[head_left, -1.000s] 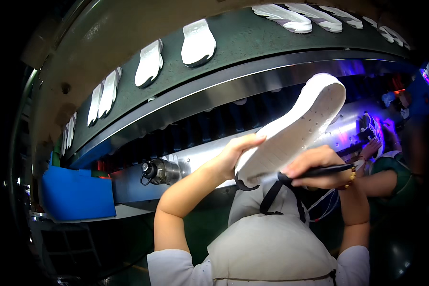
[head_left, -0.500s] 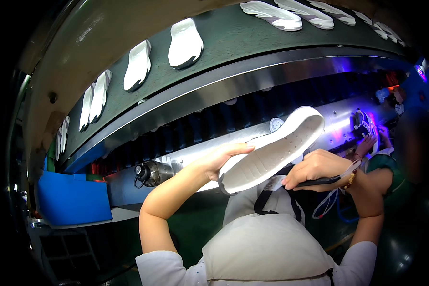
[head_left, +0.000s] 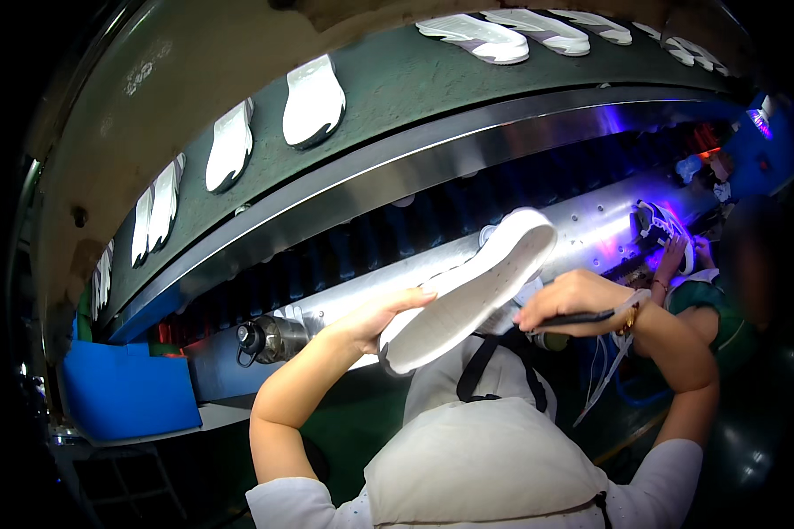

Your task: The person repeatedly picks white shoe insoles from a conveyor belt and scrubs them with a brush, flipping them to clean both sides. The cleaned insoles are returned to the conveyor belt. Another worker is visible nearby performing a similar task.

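Observation:
A white shoe sole (head_left: 481,286) is held up in front of me, tilted, its hollow inner face toward me. My left hand (head_left: 386,316) is closed on its lower left end, thumb over the rim; the other fingers are hidden beneath. My right hand (head_left: 569,301) is closed round a brush (head_left: 582,317) with a black handle. The brush's pale, blurred bristle end is against or very near the sole's lower right edge; I cannot tell whether it touches. A pale hose or cord (head_left: 604,388) hangs below the right wrist.
Several white soles (head_left: 315,101) lie on a green conveyor (head_left: 370,97) beyond a metal rail (head_left: 388,145). A dark-capped bottle (head_left: 273,339) stands on the metal bench (head_left: 344,295) at left, near a blue box (head_left: 128,388). Another person's hands (head_left: 670,260) work on a shoe under purple light at right.
The sole and my left hand have shifted left and slightly down, and the sole's inner face is turned more edge-on. My right hand has moved slightly left and up with the brush.

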Action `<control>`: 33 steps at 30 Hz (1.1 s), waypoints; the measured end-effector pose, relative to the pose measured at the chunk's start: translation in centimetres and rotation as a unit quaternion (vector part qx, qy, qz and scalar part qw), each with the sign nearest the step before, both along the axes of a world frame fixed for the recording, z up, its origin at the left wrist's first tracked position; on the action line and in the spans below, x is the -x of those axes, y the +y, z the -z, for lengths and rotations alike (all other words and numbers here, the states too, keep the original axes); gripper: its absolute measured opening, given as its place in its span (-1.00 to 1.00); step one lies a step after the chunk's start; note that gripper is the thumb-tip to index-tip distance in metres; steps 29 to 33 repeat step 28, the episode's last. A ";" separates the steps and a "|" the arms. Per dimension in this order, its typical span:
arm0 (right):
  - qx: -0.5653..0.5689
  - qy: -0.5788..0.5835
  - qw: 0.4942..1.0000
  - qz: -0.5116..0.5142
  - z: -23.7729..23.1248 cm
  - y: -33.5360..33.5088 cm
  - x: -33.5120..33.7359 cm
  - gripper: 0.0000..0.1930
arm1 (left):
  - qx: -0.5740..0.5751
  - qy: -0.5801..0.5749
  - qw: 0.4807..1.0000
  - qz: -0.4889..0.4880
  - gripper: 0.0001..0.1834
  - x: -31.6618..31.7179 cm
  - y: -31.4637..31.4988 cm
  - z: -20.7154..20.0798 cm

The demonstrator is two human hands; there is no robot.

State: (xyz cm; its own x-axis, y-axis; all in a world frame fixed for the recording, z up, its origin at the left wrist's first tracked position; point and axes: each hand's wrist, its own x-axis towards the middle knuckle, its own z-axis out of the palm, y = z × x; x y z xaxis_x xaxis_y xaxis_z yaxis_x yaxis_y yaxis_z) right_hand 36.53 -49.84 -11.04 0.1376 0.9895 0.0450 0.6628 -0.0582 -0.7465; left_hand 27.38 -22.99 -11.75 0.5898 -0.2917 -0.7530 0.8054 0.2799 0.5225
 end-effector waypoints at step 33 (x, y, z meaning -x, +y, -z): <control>-0.247 0.185 0.789 0.531 13.4 4.2 2.0 -0.88 | 0.133 0.044 0.969 -0.202 -0.54 -1.1 -4.2 8.4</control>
